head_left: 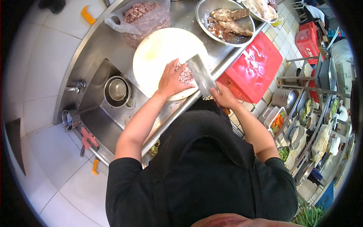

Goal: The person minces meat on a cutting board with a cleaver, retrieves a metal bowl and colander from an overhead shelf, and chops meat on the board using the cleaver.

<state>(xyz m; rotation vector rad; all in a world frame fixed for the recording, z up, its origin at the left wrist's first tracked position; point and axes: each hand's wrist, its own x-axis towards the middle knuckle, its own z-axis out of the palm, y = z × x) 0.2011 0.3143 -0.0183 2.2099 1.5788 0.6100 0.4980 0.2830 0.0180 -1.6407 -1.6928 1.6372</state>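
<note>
On the round white cutting board (151, 53) lies a small heap of chopped meat (186, 76) near the edge closest to me. My left hand (173, 78) rests against the heap's left side, its fingers apart and curved around the meat. My right hand (224, 97) grips a cleaver (202, 75) by its handle. The broad blade stands at the heap's right side, over the board's right edge. Behind the board sits a plastic bag (151, 22) filled with chopped meat. A metal bowl (204, 28) at the back right holds large pieces of meat.
Left of the board is a sink (94, 87) with nested metal bowls (117, 89) and a faucet (76, 87). A red container (257, 64) stands beyond the counter edge. Shelves (298, 80) with pans and vegetables line the right. Another bowl of meat (262, 9) is at top right.
</note>
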